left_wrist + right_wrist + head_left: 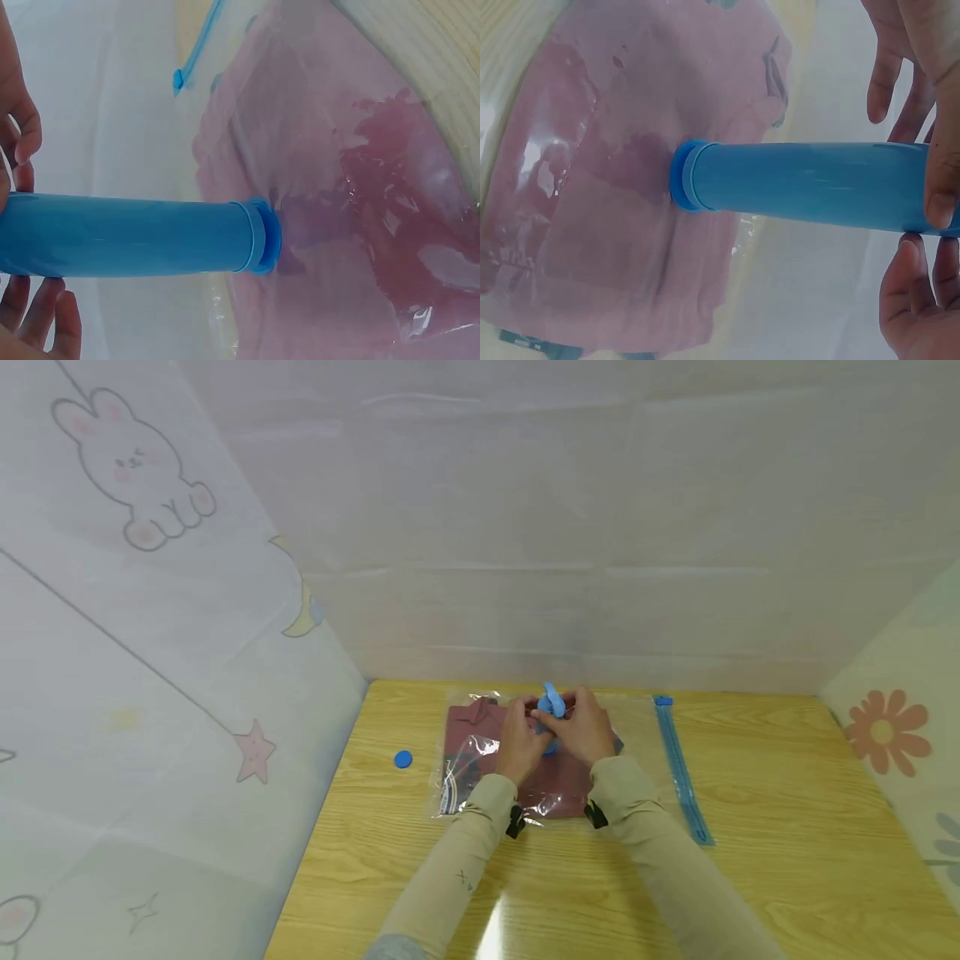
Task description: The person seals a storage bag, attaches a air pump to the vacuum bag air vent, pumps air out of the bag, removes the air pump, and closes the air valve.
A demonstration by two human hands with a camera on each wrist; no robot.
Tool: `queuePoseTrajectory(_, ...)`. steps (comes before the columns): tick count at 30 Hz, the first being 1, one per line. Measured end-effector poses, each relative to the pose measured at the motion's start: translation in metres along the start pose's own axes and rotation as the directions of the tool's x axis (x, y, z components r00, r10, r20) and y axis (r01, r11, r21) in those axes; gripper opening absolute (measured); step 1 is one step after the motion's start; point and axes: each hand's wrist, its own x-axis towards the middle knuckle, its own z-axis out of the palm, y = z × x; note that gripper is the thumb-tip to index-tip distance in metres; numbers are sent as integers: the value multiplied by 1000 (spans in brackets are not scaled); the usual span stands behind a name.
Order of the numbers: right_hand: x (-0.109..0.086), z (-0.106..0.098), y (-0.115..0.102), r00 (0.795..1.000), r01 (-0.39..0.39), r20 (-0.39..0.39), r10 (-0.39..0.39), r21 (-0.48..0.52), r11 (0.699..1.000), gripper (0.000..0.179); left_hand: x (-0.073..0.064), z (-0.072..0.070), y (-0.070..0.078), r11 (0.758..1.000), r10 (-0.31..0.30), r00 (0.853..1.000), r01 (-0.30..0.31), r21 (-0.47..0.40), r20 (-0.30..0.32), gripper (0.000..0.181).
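Observation:
A blue hand pump (135,236) stands upright on the round blue valve (271,236) of a clear storage bag (637,727). Inside the bag lies folded dark-red clothing (558,793) with a collar. My left hand (522,745) holds the upper part of the pump barrel from the left, its fingertips against the side. From the right, my right hand (585,727) grips the same part with its fingers and thumb. Above both hands the light-blue pump handle (554,700) sticks up, close over the barrel.
A round blue cap (403,759) lies on the wooden table (360,827) left of the bag. The bag's blue zip strip (678,777) runs down its right side, with a slider (663,700) at the far end. A pale sheet wall (525,527) rises behind the table.

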Motion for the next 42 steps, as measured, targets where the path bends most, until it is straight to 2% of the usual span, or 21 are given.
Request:
queuePoseTrajectory(4,0,0,0,1000,9,2,-9,-5,1000,60,-1,0,-2,1000,3,1000,-3,-16,-5,49)
queuePoseTrajectory(10,1,-1,4,999,31,18,-32,24,999,59,0,-3,-7,999,15,999,-13,-33,50,46)
queuePoseTrajectory(19,3,-6,15,987,122,90,-136,151,981,61,5,-9,-16,995,95,985,-98,9,147,49)
queuePoseTrajectory(26,3,-8,19,979,121,132,-158,256,959,60,4,-11,-18,989,145,974,-141,-33,174,53)
queuePoseTrajectory(30,5,-7,21,975,123,141,-170,295,948,60,3,-11,-18,990,141,972,-137,-32,191,56)
queuePoseTrajectory(35,6,-7,20,975,135,134,-180,289,948,57,3,-12,-19,992,126,971,-124,-23,202,61)
queuePoseTrajectory(42,5,-7,16,982,108,127,-141,234,966,50,3,-12,-21,995,104,979,-101,-26,177,59)
